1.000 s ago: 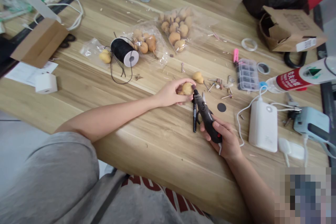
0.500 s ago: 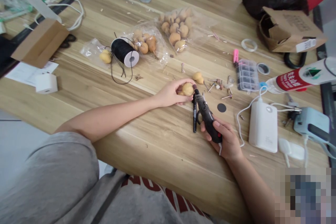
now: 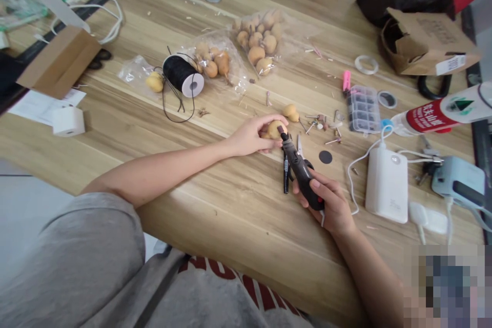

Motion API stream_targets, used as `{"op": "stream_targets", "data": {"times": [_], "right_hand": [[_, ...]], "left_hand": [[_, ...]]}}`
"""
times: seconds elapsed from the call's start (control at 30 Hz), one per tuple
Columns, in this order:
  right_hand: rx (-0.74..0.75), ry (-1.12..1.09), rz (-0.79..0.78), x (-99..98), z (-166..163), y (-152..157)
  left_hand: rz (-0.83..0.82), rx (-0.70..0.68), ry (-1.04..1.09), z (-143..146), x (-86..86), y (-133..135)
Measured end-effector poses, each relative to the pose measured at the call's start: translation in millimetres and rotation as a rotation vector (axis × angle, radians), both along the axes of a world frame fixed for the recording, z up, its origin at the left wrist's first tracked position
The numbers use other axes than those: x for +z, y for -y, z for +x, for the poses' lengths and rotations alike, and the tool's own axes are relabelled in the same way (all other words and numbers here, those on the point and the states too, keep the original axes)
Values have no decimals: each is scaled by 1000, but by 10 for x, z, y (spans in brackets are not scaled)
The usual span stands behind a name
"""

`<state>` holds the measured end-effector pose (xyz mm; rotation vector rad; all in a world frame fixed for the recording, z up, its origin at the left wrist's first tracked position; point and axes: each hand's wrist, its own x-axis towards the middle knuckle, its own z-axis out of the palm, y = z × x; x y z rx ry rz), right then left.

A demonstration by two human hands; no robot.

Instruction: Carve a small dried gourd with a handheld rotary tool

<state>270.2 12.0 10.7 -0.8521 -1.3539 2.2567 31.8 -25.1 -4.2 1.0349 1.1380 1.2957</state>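
My left hand (image 3: 249, 136) is closed round a small tan gourd (image 3: 274, 128) and presses it to the wooden table (image 3: 215, 200). My right hand (image 3: 331, 205) grips a black rotary tool (image 3: 300, 170) with a red patch at its back. The tool's tip touches the gourd's right side. A black marker pen (image 3: 285, 174) lies just left of the tool. Another loose gourd (image 3: 291, 111) sits a little beyond the held one.
Clear bags of gourds (image 3: 258, 41) and a black thread spool (image 3: 183, 76) lie further back. Small bits (image 3: 321, 125), a clear parts box (image 3: 361, 109), a white power bank (image 3: 386, 184), a glue bottle (image 3: 438, 111) and a cardboard box (image 3: 426, 43) crowd the right. A white cube (image 3: 68, 120) sits left.
The rotary tool's tip has shifted slightly up and left against the gourd. Both hands otherwise stay where they were.
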Motion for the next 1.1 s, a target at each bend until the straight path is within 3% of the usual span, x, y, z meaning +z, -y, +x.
{"op": "stream_targets", "data": {"times": [0.2, 0.4, 0.6, 0.87, 1.1], "right_hand": [[22, 16, 6, -7, -4, -9], [-47, 26, -8, 2, -17, 5], [41, 66, 41, 12, -7, -17], [-42, 44, -4, 19, -38, 1], [33, 76, 62, 31, -32, -1]], "left_hand": [[13, -7, 1, -5, -25, -3], [15, -2, 16, 5, -15, -12], [4, -8, 1, -4, -31, -1], [18, -7, -17, 9, -22, 1], [25, 1, -4, 5, -35, -5]]}}
